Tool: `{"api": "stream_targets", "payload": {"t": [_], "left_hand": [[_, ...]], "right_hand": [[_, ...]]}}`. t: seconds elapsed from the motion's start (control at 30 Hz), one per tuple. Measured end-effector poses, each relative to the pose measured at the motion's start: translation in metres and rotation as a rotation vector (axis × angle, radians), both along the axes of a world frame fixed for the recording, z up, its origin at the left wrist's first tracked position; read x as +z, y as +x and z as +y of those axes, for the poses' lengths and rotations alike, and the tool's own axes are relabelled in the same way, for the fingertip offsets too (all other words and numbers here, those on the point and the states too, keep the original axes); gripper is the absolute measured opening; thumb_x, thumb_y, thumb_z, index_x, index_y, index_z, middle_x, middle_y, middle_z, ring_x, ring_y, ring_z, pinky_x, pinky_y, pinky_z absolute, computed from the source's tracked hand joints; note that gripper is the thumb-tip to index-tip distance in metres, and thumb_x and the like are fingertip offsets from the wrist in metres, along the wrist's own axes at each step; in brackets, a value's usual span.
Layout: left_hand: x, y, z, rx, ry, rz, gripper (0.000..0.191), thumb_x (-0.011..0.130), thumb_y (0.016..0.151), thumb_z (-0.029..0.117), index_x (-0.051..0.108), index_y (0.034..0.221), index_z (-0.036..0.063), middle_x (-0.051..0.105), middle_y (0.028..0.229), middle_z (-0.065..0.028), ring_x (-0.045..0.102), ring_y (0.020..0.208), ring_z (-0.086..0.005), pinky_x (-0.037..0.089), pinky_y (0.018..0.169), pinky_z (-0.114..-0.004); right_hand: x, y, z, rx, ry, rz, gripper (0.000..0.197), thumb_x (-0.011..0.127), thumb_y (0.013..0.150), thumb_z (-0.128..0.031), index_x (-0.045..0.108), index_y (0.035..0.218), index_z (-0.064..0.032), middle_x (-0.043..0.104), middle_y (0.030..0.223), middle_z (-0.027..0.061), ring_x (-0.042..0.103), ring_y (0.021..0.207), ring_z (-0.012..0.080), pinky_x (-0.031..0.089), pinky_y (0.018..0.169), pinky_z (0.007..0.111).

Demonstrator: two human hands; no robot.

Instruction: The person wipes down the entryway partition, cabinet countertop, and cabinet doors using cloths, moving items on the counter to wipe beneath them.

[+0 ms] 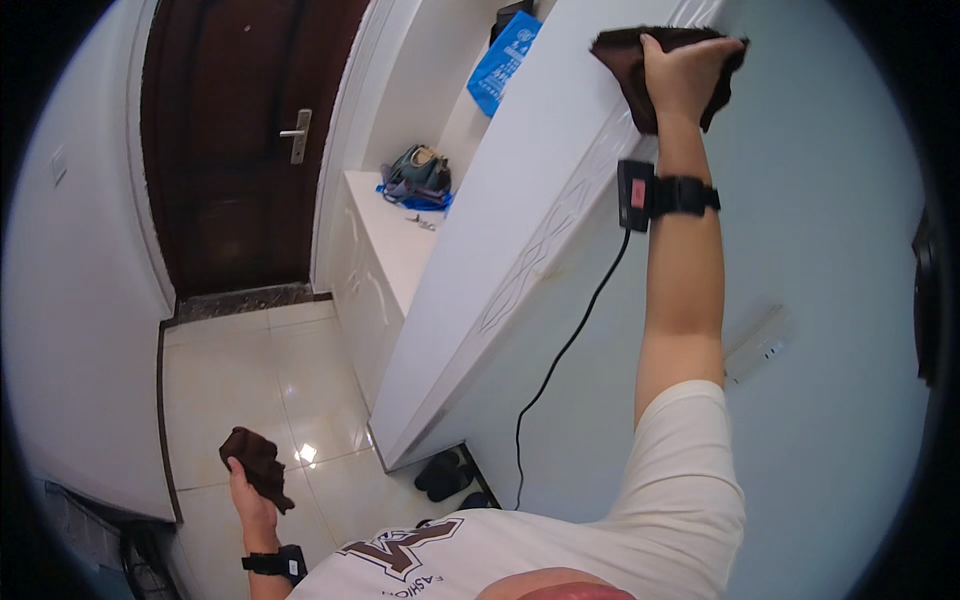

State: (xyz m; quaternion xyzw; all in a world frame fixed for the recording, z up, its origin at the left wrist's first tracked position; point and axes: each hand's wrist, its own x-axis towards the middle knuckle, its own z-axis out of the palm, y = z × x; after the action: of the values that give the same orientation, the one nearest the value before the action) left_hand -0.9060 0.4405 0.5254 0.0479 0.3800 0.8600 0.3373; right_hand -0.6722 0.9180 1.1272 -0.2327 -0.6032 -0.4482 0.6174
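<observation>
My right hand, at the end of a raised arm, presses a dark brown cloth to the upper part of a white decorated trim where it meets the pale blue wall. The cloth spreads out on both sides of my fingers. Low on the left, my left hand grips a second dark brown cloth, bunched up and held in the air above the tiled floor. Black straps with small boxes are on both wrists; a black cable hangs from the right one.
A dark brown door with a metal handle stands at the back left. Beside it, a white cabinet carries a handbag and keys. A blue bag hangs above. Dark slippers lie on the floor. A wall socket is on the right.
</observation>
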Motion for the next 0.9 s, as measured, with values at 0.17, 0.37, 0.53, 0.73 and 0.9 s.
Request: {"api": "stream_targets", "payload": {"t": [0.17,0.37,0.53,0.73,0.9], "left_hand": [[0.003,0.010,-0.002,-0.064,-0.023,-0.057,0.056,0.042,0.103,0.054,0.050,0.133,0.0067,0.063,0.116,-0.0095,0.063,0.095,-0.0236,0.054,0.080,-0.038],[0.024,0.016,0.001,-0.153,-0.033,-0.064,0.056,0.039,0.103,0.054,0.049,0.134,0.0081,0.063,0.116,-0.0090,0.063,0.093,-0.0242,0.054,0.077,-0.038],[0.024,0.017,0.002,-0.195,0.037,-0.062,0.056,0.038,0.103,0.054,0.049,0.134,0.0087,0.063,0.116,-0.0083,0.063,0.093,-0.0230,0.053,0.077,-0.038],[0.018,0.017,0.005,-0.156,0.037,-0.081,0.056,0.037,0.104,0.054,0.049,0.134,0.0085,0.062,0.117,-0.0083,0.063,0.093,-0.0232,0.053,0.079,-0.039],[0.020,0.018,0.003,-0.152,-0.040,-0.068,0.058,0.037,0.103,0.055,0.049,0.134,0.0079,0.062,0.117,-0.0088,0.063,0.094,-0.0243,0.053,0.081,-0.040]], "right_hand": [[-0.053,-0.015,-0.039,0.171,-0.116,-0.040,0.103,0.080,0.078,-0.035,0.022,0.137,0.0253,0.038,0.138,0.0413,0.042,0.131,0.0507,0.033,0.116,0.044],[-0.109,-0.037,-0.049,0.005,0.002,-0.005,0.075,0.064,0.089,-0.021,0.029,0.139,0.0223,0.036,0.143,0.0415,0.035,0.138,0.0506,0.026,0.118,0.049],[-0.202,-0.039,-0.074,0.057,-0.247,-0.002,0.084,0.064,0.086,-0.015,0.015,0.146,0.0178,0.033,0.143,0.0405,0.042,0.127,0.0520,0.034,0.108,0.053],[-0.287,-0.007,-0.072,0.060,-0.389,-0.276,0.094,0.072,0.079,-0.021,0.018,0.146,0.0153,0.043,0.132,0.0392,0.050,0.112,0.0510,0.043,0.095,0.055],[-0.192,-0.026,-0.021,0.118,-0.250,-0.133,0.098,0.075,0.078,-0.025,0.017,0.147,0.0141,0.039,0.139,0.0390,0.047,0.121,0.0510,0.036,0.107,0.052]]}}
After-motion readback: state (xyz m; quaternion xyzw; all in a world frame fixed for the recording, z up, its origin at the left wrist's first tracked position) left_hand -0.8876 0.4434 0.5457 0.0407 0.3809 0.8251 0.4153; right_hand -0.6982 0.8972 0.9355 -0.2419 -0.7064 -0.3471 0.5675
